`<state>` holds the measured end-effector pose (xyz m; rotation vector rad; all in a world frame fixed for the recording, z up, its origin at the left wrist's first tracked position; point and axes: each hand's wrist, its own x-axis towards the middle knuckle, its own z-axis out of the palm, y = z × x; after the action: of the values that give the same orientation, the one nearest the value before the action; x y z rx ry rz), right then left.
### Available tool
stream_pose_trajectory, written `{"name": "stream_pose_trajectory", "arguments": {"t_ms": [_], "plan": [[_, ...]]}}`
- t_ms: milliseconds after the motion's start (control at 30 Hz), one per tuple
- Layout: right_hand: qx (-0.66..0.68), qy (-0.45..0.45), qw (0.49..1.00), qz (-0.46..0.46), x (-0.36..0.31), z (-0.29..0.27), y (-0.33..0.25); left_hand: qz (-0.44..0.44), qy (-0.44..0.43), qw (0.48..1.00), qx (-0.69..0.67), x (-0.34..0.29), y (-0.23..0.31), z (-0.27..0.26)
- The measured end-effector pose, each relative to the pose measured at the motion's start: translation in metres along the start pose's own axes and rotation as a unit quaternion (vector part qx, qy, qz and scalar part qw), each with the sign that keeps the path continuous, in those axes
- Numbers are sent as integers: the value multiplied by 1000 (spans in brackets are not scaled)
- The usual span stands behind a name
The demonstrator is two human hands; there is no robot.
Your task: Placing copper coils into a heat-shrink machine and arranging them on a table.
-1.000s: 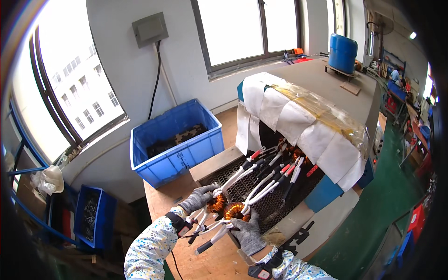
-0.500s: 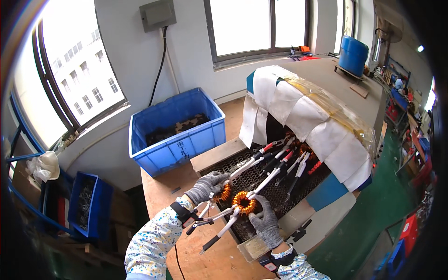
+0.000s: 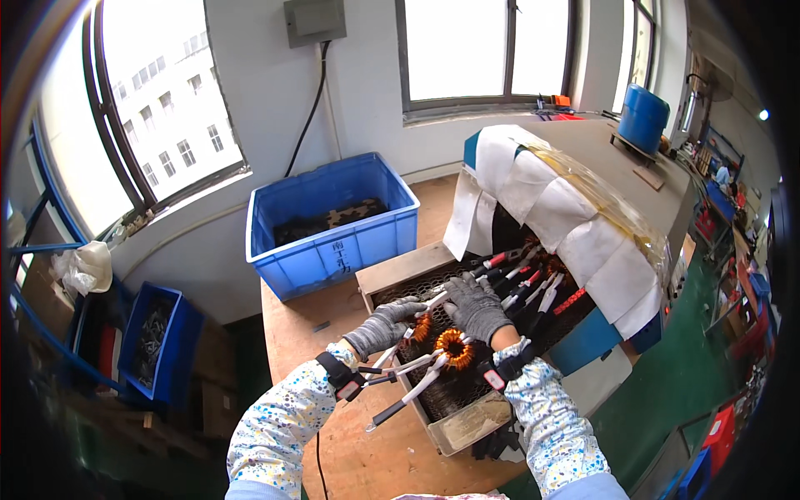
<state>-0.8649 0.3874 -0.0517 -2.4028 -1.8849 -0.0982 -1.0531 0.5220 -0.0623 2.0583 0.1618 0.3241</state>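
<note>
My left hand (image 3: 385,326), in a grey knit glove, is closed at a copper-wound ring coil (image 3: 422,327) near the left edge of a mesh conveyor (image 3: 446,400). My right hand (image 3: 477,310), gloved alike, reaches across with curled fingers on the white-sleeved lead (image 3: 435,301) running up from that coil. Its fingertips are partly hidden. Below my right hand lies a second copper ring coil (image 3: 456,348), untouched; its white lead with a black end (image 3: 398,408) sticks out over the table. Further up, several leads (image 3: 533,279) and coils lie at the machine's opening.
White cloth flaps (image 3: 533,187) hang over the machine's opening. A blue crate (image 3: 333,250) with dark pieces stands on the wooden table (image 3: 333,442) at the left. A smaller blue bin (image 3: 154,342) sits lower left. On the machine top stands a blue drum (image 3: 643,121).
My right hand has moved from beside the nearer coil up and left to the other coil's lead. My left hand stays at its coil. The whole view has shifted slightly.
</note>
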Motion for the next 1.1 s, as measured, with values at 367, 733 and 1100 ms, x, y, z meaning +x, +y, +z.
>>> {"name": "stream_pose_trajectory", "arguments": {"t_ms": [367, 733, 1100], "plan": [[41, 24, 999, 3, 0, 26, 15, 55, 128, 989, 41, -41, 15, -22], [36, 85, 996, 8, -34, -10, 2, -85, 230, 968, 59, -259, 88, -14], [24, 188, 976, -104, -240, -11, -122, -145, 102, 949, -262, -298, 84, 129]]}}
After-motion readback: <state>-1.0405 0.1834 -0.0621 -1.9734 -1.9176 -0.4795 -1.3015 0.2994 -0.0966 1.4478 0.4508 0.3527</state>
